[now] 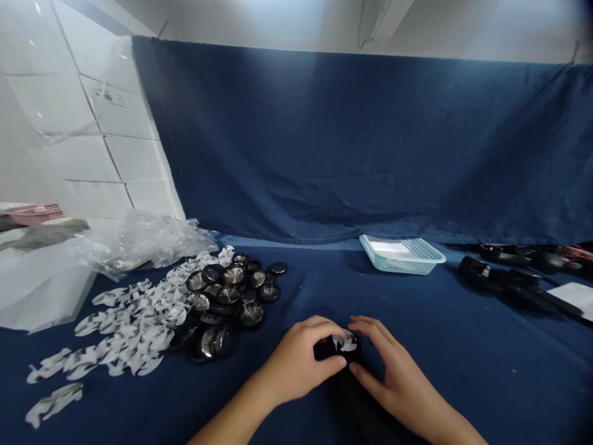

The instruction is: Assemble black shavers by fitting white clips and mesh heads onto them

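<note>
A small black round cap (354, 355) with a shiny silver-white piece (344, 341) on its top is between my two hands, low in the middle of the head view. My left hand (308, 355) grips its left side, index fingertip on the silver-white piece and thumb at the near edge. Curved around the right side is my right hand (393, 371), its thumb and fingertips at the rim. A heap of similar black round caps (229, 295), several showing silvery faces, lies to the left. Beside it spreads a pile of thin white curled pieces (139, 334).
A light blue plastic basket (403, 266) with something white inside stands at the back. Black parts (509, 284) lie at the right. Crumpled clear plastic (143, 238) and white boxes (125, 154) are at the left. A dark blue curtain (347, 148) hangs behind the blue-covered table (463, 371).
</note>
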Available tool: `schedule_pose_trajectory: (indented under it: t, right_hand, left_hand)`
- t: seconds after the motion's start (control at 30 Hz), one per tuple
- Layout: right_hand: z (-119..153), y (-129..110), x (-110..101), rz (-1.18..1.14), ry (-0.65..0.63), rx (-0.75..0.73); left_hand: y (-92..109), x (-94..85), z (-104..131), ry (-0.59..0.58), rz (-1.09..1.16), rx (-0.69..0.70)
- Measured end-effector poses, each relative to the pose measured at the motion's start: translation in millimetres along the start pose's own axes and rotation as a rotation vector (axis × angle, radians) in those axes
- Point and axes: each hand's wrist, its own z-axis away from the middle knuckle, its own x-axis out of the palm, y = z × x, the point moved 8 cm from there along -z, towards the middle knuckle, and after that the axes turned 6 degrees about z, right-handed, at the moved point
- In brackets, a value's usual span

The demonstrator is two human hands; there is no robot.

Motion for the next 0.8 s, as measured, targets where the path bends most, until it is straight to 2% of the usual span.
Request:
schedule_pose_trajectory:
  t: [0.37, 0.57, 0.8]
  right_hand:
    - [-1.1, -5.1, 0.6, 0.007, -0.061, 0.003]
    - [-0.8, -0.1, -1.2, 0.001, -0.048, 0.017]
    - [0.4, 12.8, 2.5, -0.117, 0.003, 0.124]
  left_hand:
    - [-2.0, -0.4, 1.7, 0.008, -0.097, -0.014]
    - [-1.5, 1.8, 2.7, 0.001, -0.143, -0.052]
    - [6.3, 6.4, 4.5, -0.067, -0.203, 0.004]
